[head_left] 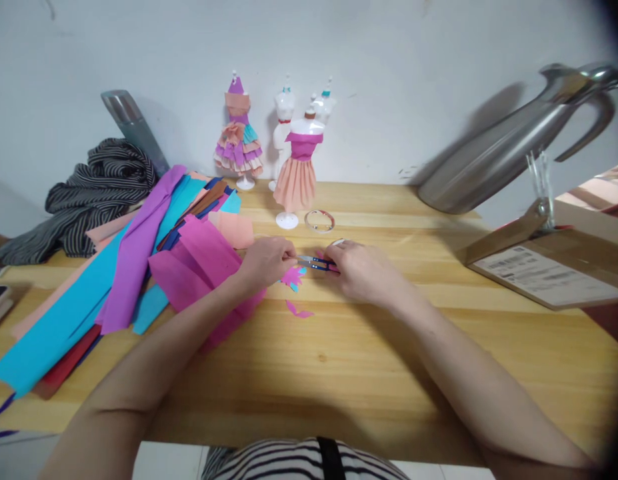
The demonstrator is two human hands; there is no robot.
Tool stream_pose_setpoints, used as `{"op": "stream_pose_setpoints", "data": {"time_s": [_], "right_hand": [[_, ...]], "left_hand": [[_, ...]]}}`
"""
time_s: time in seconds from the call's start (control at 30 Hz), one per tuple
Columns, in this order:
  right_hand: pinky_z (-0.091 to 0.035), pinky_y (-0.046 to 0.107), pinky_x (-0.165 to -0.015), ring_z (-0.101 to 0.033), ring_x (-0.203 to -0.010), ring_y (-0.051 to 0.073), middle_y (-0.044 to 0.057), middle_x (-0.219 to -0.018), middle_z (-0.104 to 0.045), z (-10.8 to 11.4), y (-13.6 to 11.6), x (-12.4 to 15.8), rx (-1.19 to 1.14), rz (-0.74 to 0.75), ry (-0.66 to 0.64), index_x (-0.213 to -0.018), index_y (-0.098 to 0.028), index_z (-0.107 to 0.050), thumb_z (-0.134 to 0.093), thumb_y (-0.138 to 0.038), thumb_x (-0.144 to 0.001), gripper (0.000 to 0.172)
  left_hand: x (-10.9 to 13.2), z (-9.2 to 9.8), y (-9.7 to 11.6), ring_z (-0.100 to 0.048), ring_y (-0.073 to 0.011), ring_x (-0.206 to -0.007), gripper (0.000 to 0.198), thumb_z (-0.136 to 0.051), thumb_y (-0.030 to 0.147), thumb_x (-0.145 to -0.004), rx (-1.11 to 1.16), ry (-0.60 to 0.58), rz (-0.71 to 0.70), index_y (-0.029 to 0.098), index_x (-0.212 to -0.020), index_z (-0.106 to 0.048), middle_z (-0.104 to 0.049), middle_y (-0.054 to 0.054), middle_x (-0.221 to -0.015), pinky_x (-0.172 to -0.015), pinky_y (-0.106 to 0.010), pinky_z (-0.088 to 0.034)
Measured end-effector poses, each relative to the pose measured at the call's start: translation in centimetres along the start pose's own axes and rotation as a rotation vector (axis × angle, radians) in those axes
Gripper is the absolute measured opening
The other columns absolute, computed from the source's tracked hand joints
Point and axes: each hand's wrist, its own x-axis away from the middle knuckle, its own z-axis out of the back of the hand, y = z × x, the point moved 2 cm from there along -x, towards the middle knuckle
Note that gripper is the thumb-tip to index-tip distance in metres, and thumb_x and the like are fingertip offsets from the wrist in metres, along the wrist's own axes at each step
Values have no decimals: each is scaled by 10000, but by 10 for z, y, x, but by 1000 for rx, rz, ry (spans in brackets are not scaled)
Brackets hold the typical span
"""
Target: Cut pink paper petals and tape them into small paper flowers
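Note:
My right hand (361, 272) is closed around small snips (316, 263) with dark blue handles; their metal blades point left at my left fingertips. My left hand (269, 261) is pinched, thumb and fingers together at the blade tips. What it grips is too small to make out. Just below those fingertips is a jagged cluster of pink and blue paper pieces (292, 276); I cannot tell whether it is held or lies on the table. Nearer to me, a small pink scrap (299, 311) lies on the wood.
Coloured crepe paper strips (133, 267) are piled at left, beside a striped cloth (109, 177) and a bottle (131, 123). Behind stand small dress forms, one in a pink dress (299, 170), near a ring-shaped band (319, 221). At right are a steel jug (503, 140) and a cardboard box (553, 260).

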Motion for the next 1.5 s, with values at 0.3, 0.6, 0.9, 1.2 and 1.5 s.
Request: {"op": "stream_pose_setpoints", "data": {"time_s": [0.3, 0.6, 0.9, 1.2, 1.5], "right_hand": [[-367, 293, -657, -596, -821, 236, 144, -876, -672, 0, -1, 1, 71, -18, -45, -1033, -135, -634, -492, -281, -864, 265], [-370, 303, -668, -602, -835, 253, 160, -883, -674, 3, -5, 2, 66, -27, -47, -1030, -128, -639, -506, -287, -855, 271], [-354, 302, -643, -594, -799, 242, 148, -861, -667, 1, -5, 2, 70, -11, -42, -1023, -139, -638, -489, -274, -858, 260], [-295, 294, -573, -570, -694, 211, 122, -811, -670, 9, 10, 0, -5, -120, -14, -901, -167, -640, -473, -353, -861, 253], [-348, 278, -581, -438, -604, 143, -13, -651, -494, 7, 12, 4, -1110, 47, 36, -763, -208, -431, -442, -187, -669, 97]], "left_hand": [[1, -3, 2, -583, -180, -741, 195, -494, 158, -754, -187, -70, -72, 154, -759, -690, -682, -59, -768, -671, -289, -390], [3, -2, 5, -603, -207, -773, 248, -432, 154, -782, -291, -110, -68, 150, -756, -678, -680, -77, -802, -650, -304, -380], [5, -2, 7, -571, -191, -713, 230, -443, 184, -787, -282, -104, -97, 141, -749, -666, -660, -82, -778, -603, -287, -338], [-3, -4, -9, -433, -75, -470, 155, -535, 124, -697, 363, -64, 18, 145, -544, -535, -500, 31, -474, -506, -212, -316], [0, -2, -1, -521, -56, -491, 275, -727, 329, -670, 1269, -139, 162, 138, -679, -530, -563, 23, -586, -427, -154, -378]]}}
